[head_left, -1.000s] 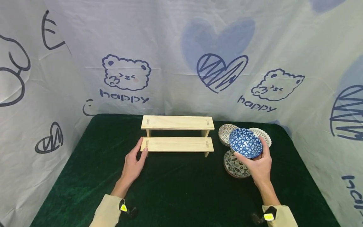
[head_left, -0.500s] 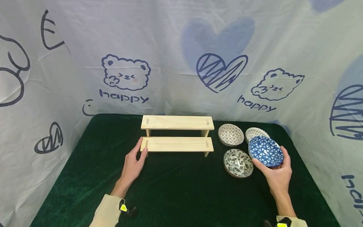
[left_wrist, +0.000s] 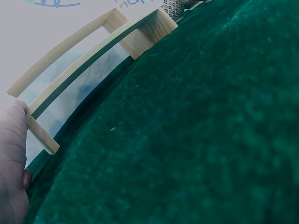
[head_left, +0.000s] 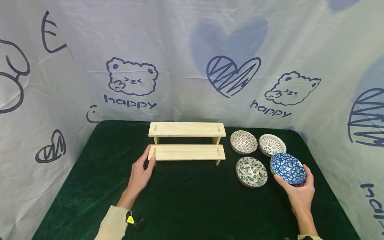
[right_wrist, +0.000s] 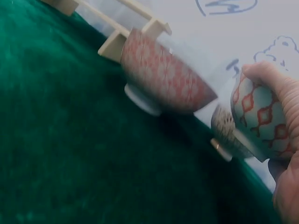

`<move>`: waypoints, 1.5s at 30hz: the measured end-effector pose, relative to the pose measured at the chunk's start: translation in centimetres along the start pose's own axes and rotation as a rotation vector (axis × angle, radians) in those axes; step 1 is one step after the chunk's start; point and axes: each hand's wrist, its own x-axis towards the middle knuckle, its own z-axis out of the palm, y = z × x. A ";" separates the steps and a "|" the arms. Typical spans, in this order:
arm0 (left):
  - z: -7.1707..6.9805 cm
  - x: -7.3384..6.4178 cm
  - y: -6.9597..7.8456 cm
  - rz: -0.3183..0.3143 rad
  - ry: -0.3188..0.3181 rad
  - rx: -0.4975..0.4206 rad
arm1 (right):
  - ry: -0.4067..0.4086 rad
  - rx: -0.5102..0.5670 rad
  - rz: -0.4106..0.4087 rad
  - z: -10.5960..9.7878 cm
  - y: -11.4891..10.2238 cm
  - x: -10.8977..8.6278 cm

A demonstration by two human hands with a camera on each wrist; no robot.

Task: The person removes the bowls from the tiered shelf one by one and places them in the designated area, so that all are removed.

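My right hand (head_left: 303, 196) grips a small bowl (head_left: 288, 168) with a blue-and-white triangle pattern inside, thumb at its left, fingers at its right. The right wrist view shows the same bowl's pale outside (right_wrist: 264, 116) with red lattice, tilted. It is at the right of the bowl group, overlapping the front of a white ribbed bowl (head_left: 272, 143) in the head view. My left hand (head_left: 139, 175) holds the left end of the lower tier of a two-tier wooden stand (head_left: 187, 152), thumb at the front corner and index finger along the end.
A bowl with a brown lattice pattern (head_left: 243, 142) stands right of the wooden stand. In front of it is a leaf-patterned bowl (head_left: 252, 171). All stand on a dark green cloth (head_left: 192, 203). A printed white curtain (head_left: 180, 66) hangs behind and at the sides.
My right hand has carried the blue bowl right and slightly toward me, from above the other bowls, uncovering them. My left hand has stayed on the wooden stand.
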 end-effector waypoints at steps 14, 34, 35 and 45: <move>-0.2 -0.1 0.0 -0.004 -0.006 -0.005 | -0.020 -0.084 0.053 0.0 2.9 0.3; -0.5 -0.4 -0.3 -0.012 0.035 0.010 | -0.205 -0.167 0.075 0.1 2.5 1.4; -0.4 -0.3 -0.4 -0.011 0.038 0.013 | -0.205 -0.168 0.079 0.0 2.4 1.4; -0.5 -0.6 0.3 0.002 -0.013 0.161 | -0.087 -0.117 -0.067 -1.2 1.5 1.4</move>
